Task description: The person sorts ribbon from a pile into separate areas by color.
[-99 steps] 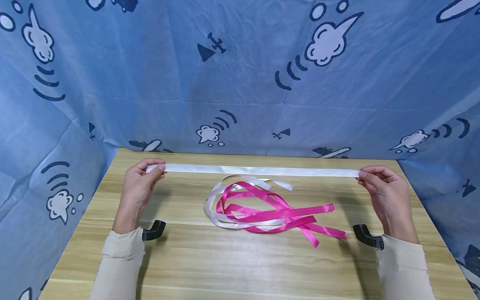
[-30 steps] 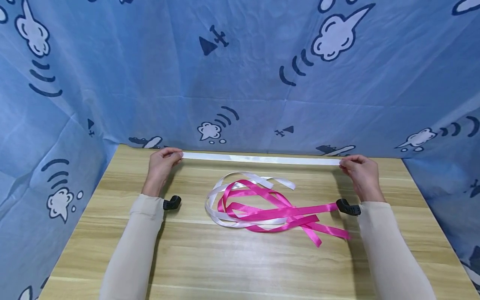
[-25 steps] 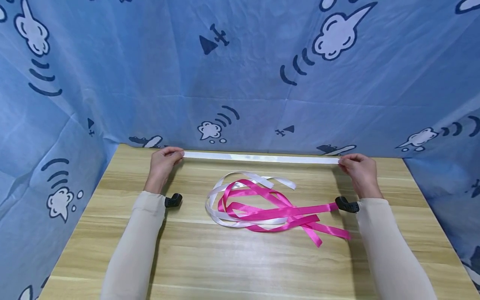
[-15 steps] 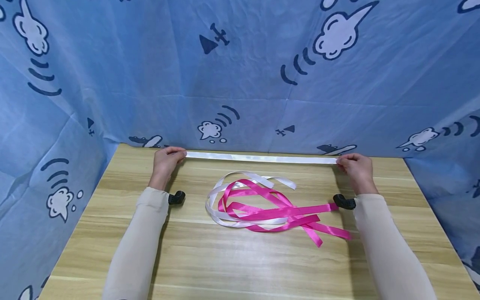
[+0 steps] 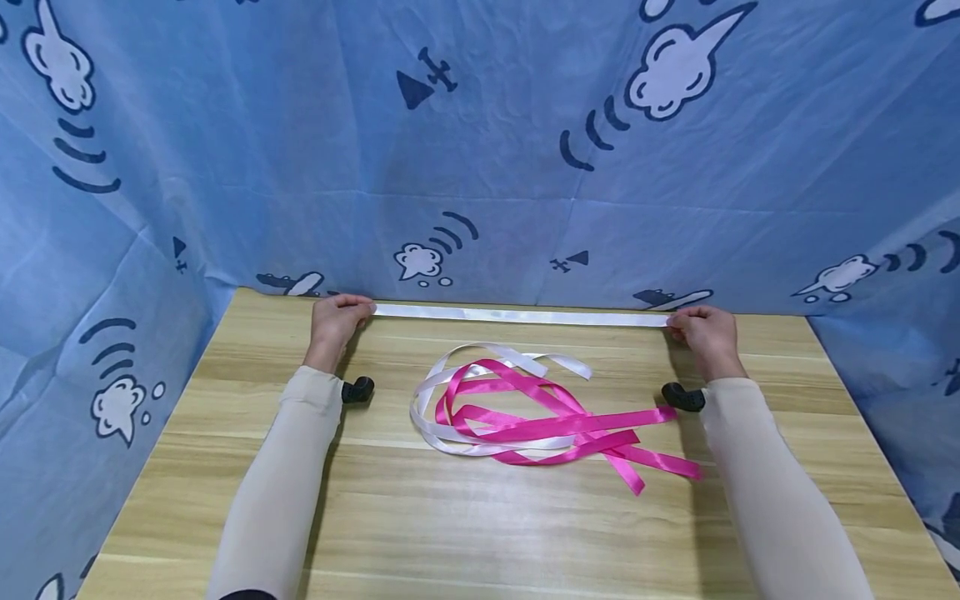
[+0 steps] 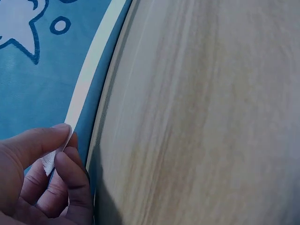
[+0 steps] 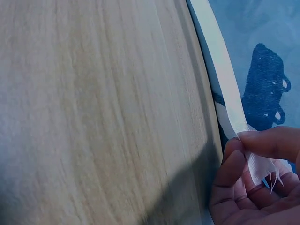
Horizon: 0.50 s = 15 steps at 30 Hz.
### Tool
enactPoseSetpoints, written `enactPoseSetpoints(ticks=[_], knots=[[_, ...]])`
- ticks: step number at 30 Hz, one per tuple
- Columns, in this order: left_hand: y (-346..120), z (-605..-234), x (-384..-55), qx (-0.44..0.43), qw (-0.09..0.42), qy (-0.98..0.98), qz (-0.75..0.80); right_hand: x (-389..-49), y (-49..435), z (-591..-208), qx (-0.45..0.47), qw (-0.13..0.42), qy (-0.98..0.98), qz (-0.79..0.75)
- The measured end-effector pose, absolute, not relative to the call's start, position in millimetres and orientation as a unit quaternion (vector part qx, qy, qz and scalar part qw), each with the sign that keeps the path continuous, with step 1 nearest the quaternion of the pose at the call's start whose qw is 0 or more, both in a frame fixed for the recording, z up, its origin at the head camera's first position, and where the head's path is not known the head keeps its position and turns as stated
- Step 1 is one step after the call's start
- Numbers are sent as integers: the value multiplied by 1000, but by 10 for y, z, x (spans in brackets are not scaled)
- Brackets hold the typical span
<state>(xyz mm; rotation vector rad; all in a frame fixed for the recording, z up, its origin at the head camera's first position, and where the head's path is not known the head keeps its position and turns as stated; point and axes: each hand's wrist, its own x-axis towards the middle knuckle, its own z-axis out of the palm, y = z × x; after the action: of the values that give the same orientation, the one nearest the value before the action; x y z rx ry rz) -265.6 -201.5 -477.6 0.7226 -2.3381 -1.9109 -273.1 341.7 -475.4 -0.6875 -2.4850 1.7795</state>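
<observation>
You can read nothing here — no text, label, brand, number or sign in any view.

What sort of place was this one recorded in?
Probably a makeshift indoor tabletop recording booth, though the wider room is out of view. Printed blue cloth encloses the back and sides of a wood-grain table, and black devices show at both wrists.

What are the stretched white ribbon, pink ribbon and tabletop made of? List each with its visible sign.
Stretched white ribbon: likely woven satin; bright sheen, frayed end in the right wrist view.
Pink ribbon: probably satin too; glossy, with pale highlights.
Tabletop: wood or wood-look laminate, smooth and faintly glossy; grain shows, but I can't tell which.
</observation>
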Motion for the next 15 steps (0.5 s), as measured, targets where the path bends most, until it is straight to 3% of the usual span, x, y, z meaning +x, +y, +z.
enactPoseSetpoints(ticks=[15], knots=[[-2001,-4796,-2713,236,26,-759,-607,-2817,3374,-4779,-234,-9,-808,541]])
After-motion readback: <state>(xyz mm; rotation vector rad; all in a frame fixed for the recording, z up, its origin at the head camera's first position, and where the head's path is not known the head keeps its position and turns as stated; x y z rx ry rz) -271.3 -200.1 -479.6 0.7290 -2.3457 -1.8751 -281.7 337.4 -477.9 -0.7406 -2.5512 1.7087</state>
